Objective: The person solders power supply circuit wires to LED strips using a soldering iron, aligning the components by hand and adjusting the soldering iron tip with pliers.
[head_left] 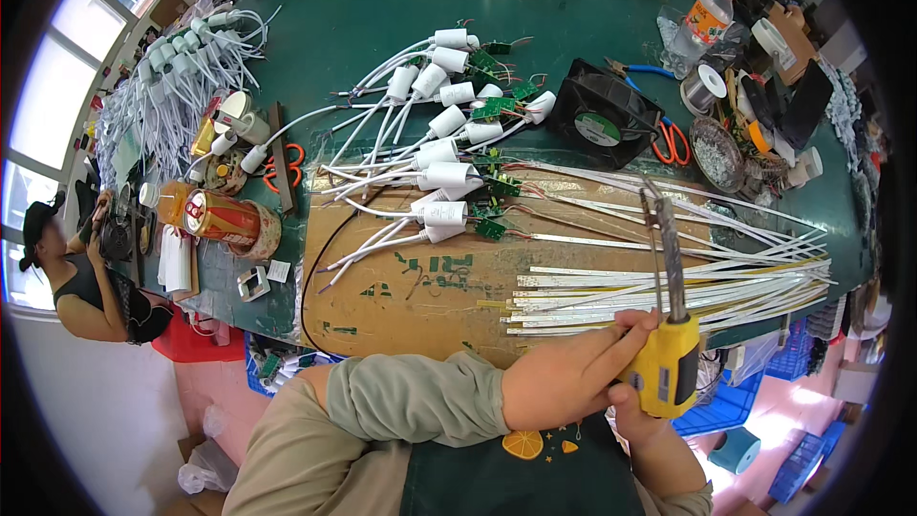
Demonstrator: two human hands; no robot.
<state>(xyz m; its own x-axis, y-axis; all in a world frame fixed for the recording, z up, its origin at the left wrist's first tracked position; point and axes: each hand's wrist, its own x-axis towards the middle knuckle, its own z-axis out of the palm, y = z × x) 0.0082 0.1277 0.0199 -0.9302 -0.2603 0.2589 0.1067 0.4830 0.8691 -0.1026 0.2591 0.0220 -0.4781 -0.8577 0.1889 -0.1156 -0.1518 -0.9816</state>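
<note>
A yellow-and-black soldering gun (666,373) points away from me, with a metal barrel and a thin guide tube beside it. My right hand (642,422) is wrapped round its lower part; most of those fingers are hidden behind the body. Reaching across from the left, my left hand (583,371) has its fingertips pinched at the front of the gun, by the base of the tube. What they pinch is hidden. Beyond lie white light strips (659,291) on cardboard (401,301). Some are wired to green circuit boards (489,228) with white cylindrical housings (449,175) and white cables.
A black fan (611,115), orange-handled pliers (671,143), a solder spool (704,86) and a bottle (705,19) stand at right. At left are a cable bundle (181,67), a drink can (210,215) and scissors (284,170). Another person (91,277) sits far left.
</note>
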